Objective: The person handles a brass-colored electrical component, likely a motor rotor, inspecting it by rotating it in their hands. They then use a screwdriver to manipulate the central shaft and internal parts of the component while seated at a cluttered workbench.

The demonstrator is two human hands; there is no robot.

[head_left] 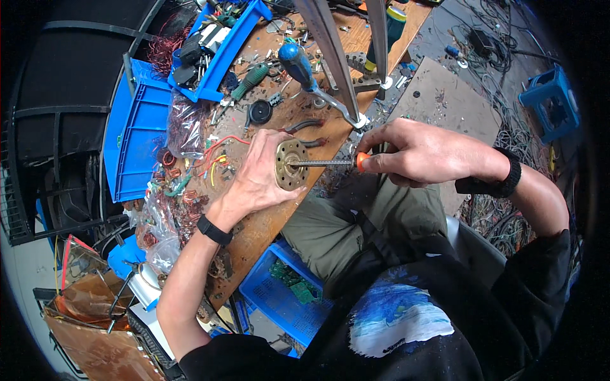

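My left hand is wrapped round a brass-coloured round metal part with a ring of holes in its face, held over the workbench edge. A screwdriver with an orange handle end is gripped in the fingers of my right hand. Its long metal shaft runs level to the left, and the tip meets the middle of the disc face. Whether the tip sits in a screw or a hole is too small to tell. Behind the disc lie pliers with dark grips.
Scraps, wires and a green-handled tool litter the wooden workbench. A blue-handled screwdriver stands near metal bars. Blue trays stand at the left. Below the bench edge, a blue crate holds green circuit boards.
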